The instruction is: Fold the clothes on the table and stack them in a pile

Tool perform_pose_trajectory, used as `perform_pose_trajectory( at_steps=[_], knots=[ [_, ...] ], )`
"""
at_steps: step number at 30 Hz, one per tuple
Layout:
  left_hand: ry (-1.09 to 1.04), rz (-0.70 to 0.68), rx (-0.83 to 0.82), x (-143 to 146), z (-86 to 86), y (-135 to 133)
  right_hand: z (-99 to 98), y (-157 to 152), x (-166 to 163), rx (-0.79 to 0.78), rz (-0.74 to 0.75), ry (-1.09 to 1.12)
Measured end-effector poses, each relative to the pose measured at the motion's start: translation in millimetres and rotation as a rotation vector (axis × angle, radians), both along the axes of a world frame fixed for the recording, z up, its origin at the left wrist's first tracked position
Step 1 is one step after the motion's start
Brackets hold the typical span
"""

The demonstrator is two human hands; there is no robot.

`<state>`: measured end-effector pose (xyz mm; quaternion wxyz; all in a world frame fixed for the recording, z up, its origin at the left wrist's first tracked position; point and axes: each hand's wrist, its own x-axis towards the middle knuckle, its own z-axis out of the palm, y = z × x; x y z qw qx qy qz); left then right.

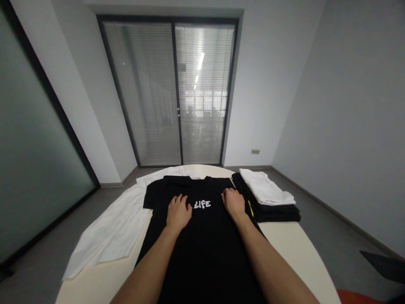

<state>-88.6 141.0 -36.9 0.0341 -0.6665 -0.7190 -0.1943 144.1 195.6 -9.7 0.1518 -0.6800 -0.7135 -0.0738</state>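
A black T-shirt lies spread on the table, its collar at the far side and white lettering across the chest. On the chest, left of the lettering, rests my left hand, open with its fingers apart. My right hand is on the shirt's right side near the sleeve, its fingers curled in. Whether cloth is caught under those fingers is hidden. Close beside it is a stack of folded black garments with a folded white garment on top.
A white garment is laid out along the left of the pale round-edged table, partly under the black shirt. A yellow strip shows at the stack's near side. Beyond stand glass doors with blinds. Something orange is at the lower right.
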Motion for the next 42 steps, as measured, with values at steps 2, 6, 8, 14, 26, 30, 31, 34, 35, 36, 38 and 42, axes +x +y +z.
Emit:
perform_pose_trajectory(
  at_steps=[2,6,8,14,26,30,31,34,35,36,38,42],
  knots=[
    [-0.015,-0.017,-0.007,-1.6,-2.7,1.6,1.0,2.0,0.8,-0.013,-0.009,0.009],
    [-0.043,-0.029,-0.008,-1.4,-6.3,4.0,-1.0,5.6,6.8,-0.042,0.021,0.031],
    [-0.043,-0.017,0.033,-3.3,-4.0,4.0,-2.8,6.6,9.1,-0.034,0.023,0.047],
    [0.002,0.331,0.319,-37.2,15.0,1.9,-5.2,7.4,7.7,0.003,0.006,0.057],
    [0.120,0.348,0.174,-80.7,18.3,-5.7,8.5,-8.2,-7.7,-0.039,0.117,0.111],
    [0.111,0.327,0.151,-88.0,23.9,-2.5,32.4,-43.2,-50.2,-0.202,0.527,0.121],
    [0.111,0.314,0.140,-90.5,25.3,-1.0,36.7,-55.9,-64.7,-0.246,0.702,0.115],
    [0.107,0.266,0.093,-99.7,30.1,4.9,41.1,-97.1,-106.0,-0.380,1.104,0.071],
    [0.104,0.253,0.075,-103.0,31.8,7.1,40.0,-109.8,-116.5,-0.422,1.187,0.054],
    [0.102,0.243,0.057,-106.1,33.4,9.4,37.8,-121.0,-124.5,-0.455,1.234,0.049],
    [0.103,0.226,0.027,-111.2,36.4,13.9,31.6,-138.2,-133.4,-0.509,1.274,0.044],
    [0.142,0.189,-0.032,-115.4,41.1,21.1,19.9,-152.8,-133.9,-0.520,1.279,0.100]
  ],
)
